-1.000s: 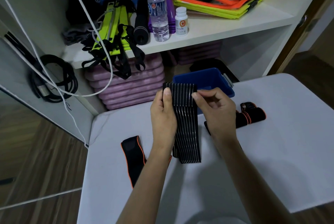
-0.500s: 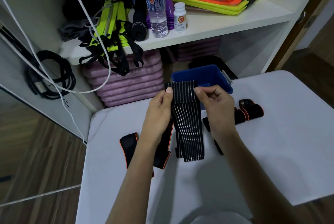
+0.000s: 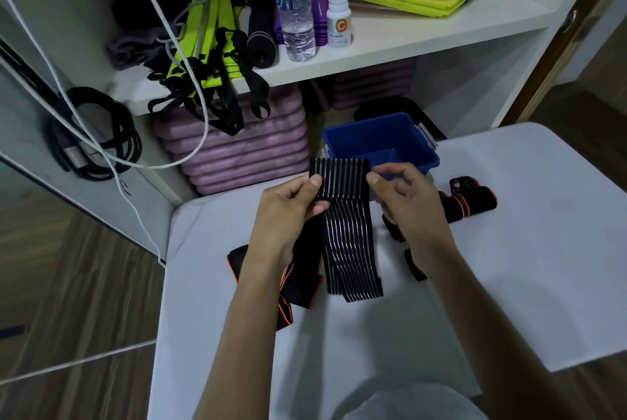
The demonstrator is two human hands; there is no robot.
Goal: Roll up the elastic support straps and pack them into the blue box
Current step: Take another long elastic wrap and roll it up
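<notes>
A black elastic strap with pale stripes (image 3: pixel 342 216) hangs over the white table (image 3: pixel 509 267). Its top end is folded over. My left hand (image 3: pixel 288 212) pinches the left edge of that top end, and my right hand (image 3: pixel 403 205) pinches the right edge. The strap's lower end lies on the table. The blue box (image 3: pixel 380 144) stands open just behind the strap at the table's far edge. A black strap with orange trim (image 3: pixel 298 284) lies flat under my left forearm. Rolled black and orange straps (image 3: pixel 471 202) lie to the right of my right hand.
A white shelf (image 3: pixel 373 49) behind the table holds a water bottle (image 3: pixel 295 9), a white pill bottle (image 3: pixel 338 26), yellow straps and orange frames. Pink mats (image 3: pixel 244 151) are stacked below it. A white cable and a black coiled cable (image 3: pixel 91 141) hang at left.
The view has shifted slightly. My hands have folded the strap's top end further down, and the orange-trimmed strap has bunched up under my left forearm.
</notes>
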